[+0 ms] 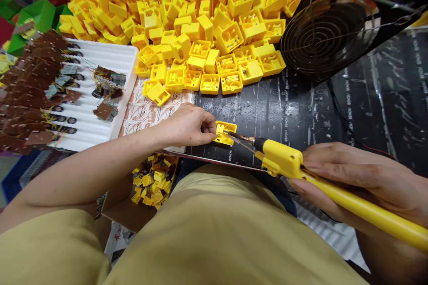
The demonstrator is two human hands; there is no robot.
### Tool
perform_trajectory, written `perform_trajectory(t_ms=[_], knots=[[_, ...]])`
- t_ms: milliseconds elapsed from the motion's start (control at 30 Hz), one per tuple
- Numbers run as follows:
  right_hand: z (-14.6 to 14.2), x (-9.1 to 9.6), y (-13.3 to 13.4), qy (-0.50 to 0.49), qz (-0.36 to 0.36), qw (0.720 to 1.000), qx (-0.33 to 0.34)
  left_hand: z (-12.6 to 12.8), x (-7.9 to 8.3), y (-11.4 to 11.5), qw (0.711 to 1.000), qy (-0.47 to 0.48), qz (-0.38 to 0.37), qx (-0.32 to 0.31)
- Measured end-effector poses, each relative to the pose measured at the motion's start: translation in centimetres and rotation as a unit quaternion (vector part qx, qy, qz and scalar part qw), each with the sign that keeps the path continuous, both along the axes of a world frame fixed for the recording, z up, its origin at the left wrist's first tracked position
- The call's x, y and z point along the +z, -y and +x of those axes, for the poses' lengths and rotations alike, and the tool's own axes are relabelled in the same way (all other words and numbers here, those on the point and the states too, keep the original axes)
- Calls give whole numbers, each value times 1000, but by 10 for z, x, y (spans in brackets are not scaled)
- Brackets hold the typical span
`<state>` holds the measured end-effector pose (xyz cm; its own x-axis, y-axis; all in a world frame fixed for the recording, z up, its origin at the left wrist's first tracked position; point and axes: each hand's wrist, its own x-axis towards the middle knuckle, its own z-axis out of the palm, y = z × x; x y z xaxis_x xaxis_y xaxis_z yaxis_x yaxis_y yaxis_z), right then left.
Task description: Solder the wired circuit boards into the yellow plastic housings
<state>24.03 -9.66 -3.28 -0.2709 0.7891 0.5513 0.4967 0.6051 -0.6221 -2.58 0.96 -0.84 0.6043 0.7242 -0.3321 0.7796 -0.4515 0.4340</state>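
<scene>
A small yellow plastic casing lies open side up near the front edge of the black bench. My left hand is closed at the casing's left side, thumb and fingers pinched together; whatever they grip, if anything, is hidden. From the right, my right hand is wrapped around a yellow soldering gun. The gun's dark metal tip reaches into the casing, and a thin guide tube runs below it. Whether the tip touches a part inside is too small to tell.
Yellow casings are heaped at the back. A black fan stands at the back right. On the left, a white foam tray holds brown circuit boards with wires. A carton of yellow parts sits below the bench edge.
</scene>
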Motion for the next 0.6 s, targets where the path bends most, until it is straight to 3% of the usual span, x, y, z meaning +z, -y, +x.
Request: perform_trajectory(t_ms=[67,133,200,300,367,467,600], knots=[[9,-4,-8,26,30,998,51,1,4,-3,1000,-18,-6,-23],[14,-6,-12,32,37,997,55,1,7,-5,1000,-10,-22,-20],[14,-5,-13,33,45,997,60,-1,8,-6,996,40,-77,20],[12,-5,-12,26,52,997,46,-5,3,-4,967,138,-190,99],[12,-6,-12,24,53,997,42,-8,-1,-4,952,163,-227,123],[15,-7,-13,36,50,996,57,-9,-3,-2,968,133,-185,104],[19,-4,-16,69,64,993,75,-7,-1,2,996,56,-44,52]])
